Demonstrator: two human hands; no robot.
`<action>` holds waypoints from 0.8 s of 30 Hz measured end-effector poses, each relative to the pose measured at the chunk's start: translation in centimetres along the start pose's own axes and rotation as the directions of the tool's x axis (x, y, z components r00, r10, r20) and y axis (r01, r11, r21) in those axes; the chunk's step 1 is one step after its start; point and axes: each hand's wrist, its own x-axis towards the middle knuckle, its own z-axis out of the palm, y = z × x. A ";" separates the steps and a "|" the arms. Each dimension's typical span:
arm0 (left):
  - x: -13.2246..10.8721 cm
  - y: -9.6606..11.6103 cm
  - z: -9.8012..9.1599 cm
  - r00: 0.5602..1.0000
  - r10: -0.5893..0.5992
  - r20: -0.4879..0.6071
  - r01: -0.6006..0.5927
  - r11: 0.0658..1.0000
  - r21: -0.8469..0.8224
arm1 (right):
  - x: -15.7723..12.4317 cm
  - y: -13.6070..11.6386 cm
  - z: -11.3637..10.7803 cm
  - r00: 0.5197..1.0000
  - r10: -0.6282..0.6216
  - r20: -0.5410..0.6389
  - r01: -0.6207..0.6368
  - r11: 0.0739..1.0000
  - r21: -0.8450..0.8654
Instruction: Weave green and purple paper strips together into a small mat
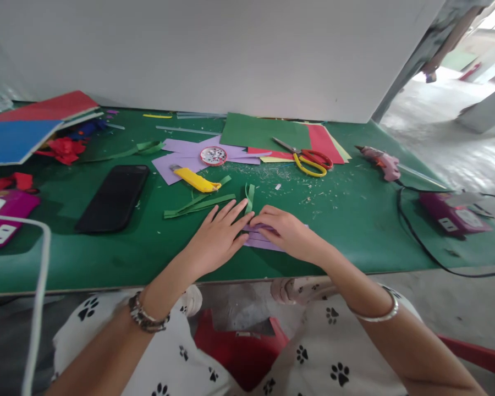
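My left hand lies flat near the front of the green table, its fingers spread. Its fingertips reach the left end of a purple paper piece. Over that same paper bends my right hand, fingers and thumb closed on part of it. The paper is partly hidden beneath both hands. A green paper strip curls up just beyond the fingertips. More green strips lie to the left of my left hand, below a yellow utility knife.
Behind are purple sheets with a small round dish, scissors and stacked coloured paper. A black phone lies left. At right are a pink glue gun and a purple power strip with a black cord.
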 end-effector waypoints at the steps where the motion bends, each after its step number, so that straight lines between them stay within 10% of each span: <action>1: 0.0 0.0 -0.1 1.000 -0.006 0.012 0.006 1.000 0.000 | 0.0 0.0 0.0 1.000 0.007 0.002 -0.007 1.000 -0.003; 17: -0.8 -1.2 -0.7 0.986 0.123 -0.109 -0.120 0.992 0.026 | -0.4 -0.2 -0.5 1.000 0.002 0.023 -0.002 1.000 -0.010; 24: -1.1 -0.5 0.2 0.990 0.141 0.009 -0.141 0.989 0.040 | -0.3 -0.2 -1.0 1.000 -0.023 -0.017 0.021 0.995 -0.099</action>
